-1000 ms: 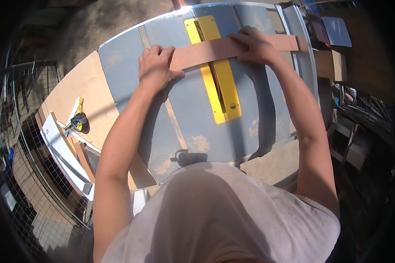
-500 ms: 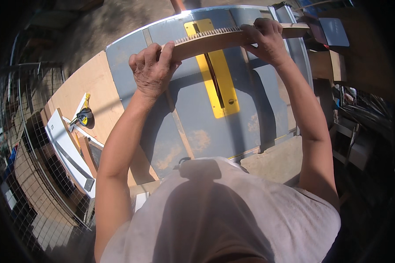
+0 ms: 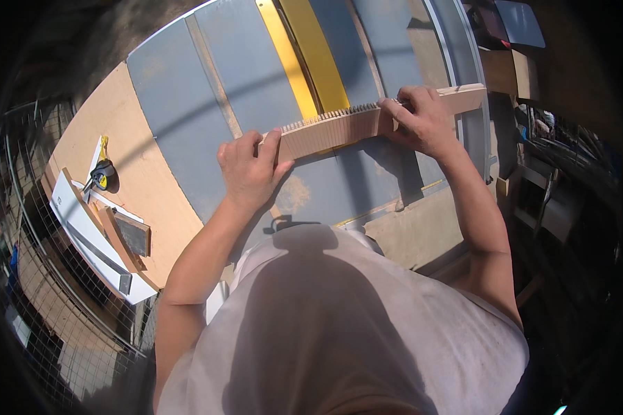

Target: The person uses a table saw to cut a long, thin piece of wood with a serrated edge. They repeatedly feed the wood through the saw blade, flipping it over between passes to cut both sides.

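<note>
My left hand (image 3: 251, 171) grips the left part of a long, narrow wooden board (image 3: 329, 134), and my right hand (image 3: 424, 124) grips it farther right. The board crosses a grey saw table (image 3: 235, 62) on edge or tilted, with a row of several fine notches along its upper edge. It lies over the near part of a yellow slotted insert (image 3: 329, 62), hiding that part. Whether the board touches the tabletop is hard to tell.
At left, a plywood extension (image 3: 97, 117) carries a tape measure (image 3: 104, 173), a white panel (image 3: 90, 238) and a wooden offcut (image 3: 135, 232). Wire mesh (image 3: 48, 311) is beyond. A metal rail (image 3: 472, 62) runs along the right, beside stacked timber (image 3: 522, 72).
The board turned from lying flat to show its notched edge, rose away from me, then came back toward my body with both hands still on it. The view has shifted slightly.
</note>
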Tool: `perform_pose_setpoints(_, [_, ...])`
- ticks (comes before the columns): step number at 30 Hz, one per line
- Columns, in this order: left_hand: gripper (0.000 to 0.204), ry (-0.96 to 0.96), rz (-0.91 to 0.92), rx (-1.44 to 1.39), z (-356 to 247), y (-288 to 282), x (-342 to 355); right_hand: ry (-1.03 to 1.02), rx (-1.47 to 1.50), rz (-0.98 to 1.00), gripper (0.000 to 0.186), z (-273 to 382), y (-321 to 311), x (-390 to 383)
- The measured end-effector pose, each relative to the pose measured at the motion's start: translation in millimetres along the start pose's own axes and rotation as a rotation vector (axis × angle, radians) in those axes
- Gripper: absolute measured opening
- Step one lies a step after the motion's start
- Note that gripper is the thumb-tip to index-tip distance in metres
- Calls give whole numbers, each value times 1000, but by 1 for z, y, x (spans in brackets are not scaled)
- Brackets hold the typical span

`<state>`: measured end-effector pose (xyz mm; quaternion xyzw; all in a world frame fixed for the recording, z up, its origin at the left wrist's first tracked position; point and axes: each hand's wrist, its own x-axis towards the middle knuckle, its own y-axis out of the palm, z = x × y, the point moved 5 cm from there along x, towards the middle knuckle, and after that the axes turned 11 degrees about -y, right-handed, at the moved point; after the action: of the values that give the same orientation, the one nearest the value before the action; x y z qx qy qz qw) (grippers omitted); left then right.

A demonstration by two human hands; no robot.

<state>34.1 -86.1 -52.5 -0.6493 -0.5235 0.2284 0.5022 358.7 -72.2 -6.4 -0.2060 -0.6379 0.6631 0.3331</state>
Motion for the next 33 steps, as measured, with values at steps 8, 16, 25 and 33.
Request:
perform_pose_setpoints(8, [82,-161,189,-73,9,11,-23,149,314,342,70,7,30,7])
perform_pose_setpoints(16, [83,-224,228,-106,-1,27,-14,186,293,215,77,-6,39,-12])
perform_pose_setpoints(25, [82,-246,331,-130,9,35,-11,172,294,276,82,-15,44,2])
perform_pose_setpoints(33, [78,-191,174,-91,7,31,-5,146,281,264,83,-19,46,4])
